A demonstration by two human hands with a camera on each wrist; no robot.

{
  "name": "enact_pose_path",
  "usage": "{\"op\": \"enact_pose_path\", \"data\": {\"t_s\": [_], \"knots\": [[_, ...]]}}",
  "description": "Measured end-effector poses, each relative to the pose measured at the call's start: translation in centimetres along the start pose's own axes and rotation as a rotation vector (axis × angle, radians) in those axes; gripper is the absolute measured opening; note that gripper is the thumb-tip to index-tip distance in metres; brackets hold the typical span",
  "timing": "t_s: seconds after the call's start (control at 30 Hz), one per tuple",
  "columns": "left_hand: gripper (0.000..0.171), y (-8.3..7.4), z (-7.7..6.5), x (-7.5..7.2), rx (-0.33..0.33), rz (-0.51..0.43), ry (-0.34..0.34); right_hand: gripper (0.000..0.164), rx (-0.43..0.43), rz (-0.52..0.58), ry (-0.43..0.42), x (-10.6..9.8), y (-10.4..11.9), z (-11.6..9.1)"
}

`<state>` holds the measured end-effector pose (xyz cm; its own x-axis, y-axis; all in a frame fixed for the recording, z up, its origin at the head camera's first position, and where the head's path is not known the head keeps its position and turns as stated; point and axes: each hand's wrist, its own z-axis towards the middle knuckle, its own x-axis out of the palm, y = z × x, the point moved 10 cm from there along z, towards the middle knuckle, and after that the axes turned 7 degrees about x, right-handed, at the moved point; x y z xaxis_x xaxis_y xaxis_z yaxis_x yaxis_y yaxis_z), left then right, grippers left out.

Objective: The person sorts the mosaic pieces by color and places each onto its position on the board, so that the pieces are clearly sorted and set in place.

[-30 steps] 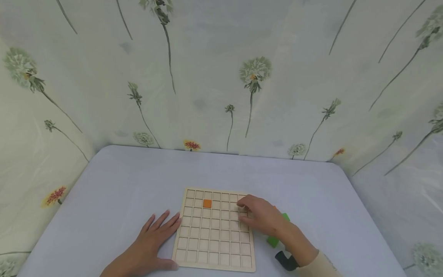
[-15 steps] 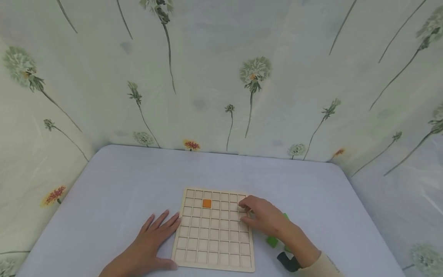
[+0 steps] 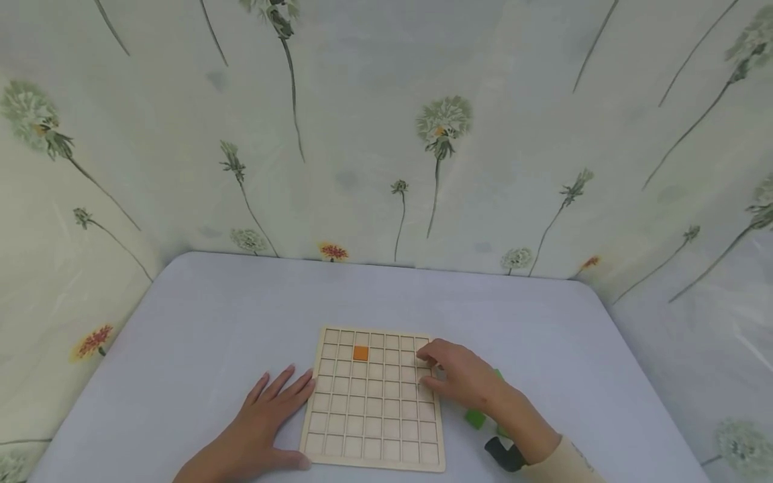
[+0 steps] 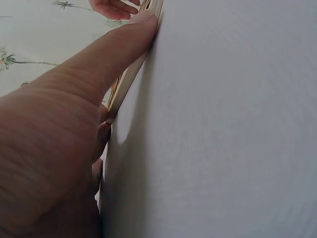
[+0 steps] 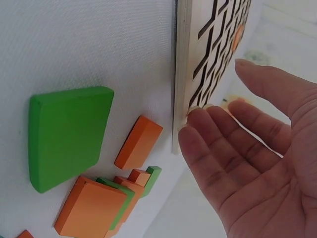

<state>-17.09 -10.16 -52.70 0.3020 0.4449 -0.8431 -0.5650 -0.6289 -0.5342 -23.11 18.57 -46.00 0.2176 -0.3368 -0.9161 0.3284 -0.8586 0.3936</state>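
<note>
A pale wooden grid board (image 3: 371, 409) lies on the table, with one orange tile (image 3: 360, 353) in a cell near its far edge. My left hand (image 3: 260, 429) is spread flat at the board's left side; in the left wrist view its thumb (image 4: 114, 54) touches the board's edge. Over the board's right edge hovers my right hand (image 3: 461, 379), fingers loosely bent, thumb apart, nothing between them. Below that hand, the right wrist view has a large green tile (image 5: 72, 136), a loose orange tile (image 5: 138, 143) and a cluster of orange and green tiles (image 5: 94, 206).
A white cloth covers the table (image 3: 241, 302). Behind it hangs a curtain (image 3: 362, 134) printed with dandelions. A dark curved piece (image 3: 506, 456) sits beside my right wrist. Under the right forearm, a green tile (image 3: 475, 418) shows partly.
My right hand has drifted slightly to the right over the board's edge, and an orange bit behind it is now hidden. The left hand and the orange tile on the board stay put.
</note>
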Motion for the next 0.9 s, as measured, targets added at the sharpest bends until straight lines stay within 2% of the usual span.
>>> {"op": "enact_pose_path", "data": {"t_s": [0.13,0.47,0.9], "knots": [[0.118,0.0,0.0,0.0,-0.004,-0.003,0.004,0.038,0.004,-0.003,-0.003,-0.1,-0.2,0.0],[0.118,0.0,-0.1,0.0,-0.002,-0.003,0.001,0.038,0.079,0.019,0.009,-0.1,-1.3,0.0],[0.118,0.0,-0.1,0.0,-0.006,-0.011,-0.003,0.039,0.194,0.018,0.012,-0.8,-3.6,-1.4]]}}
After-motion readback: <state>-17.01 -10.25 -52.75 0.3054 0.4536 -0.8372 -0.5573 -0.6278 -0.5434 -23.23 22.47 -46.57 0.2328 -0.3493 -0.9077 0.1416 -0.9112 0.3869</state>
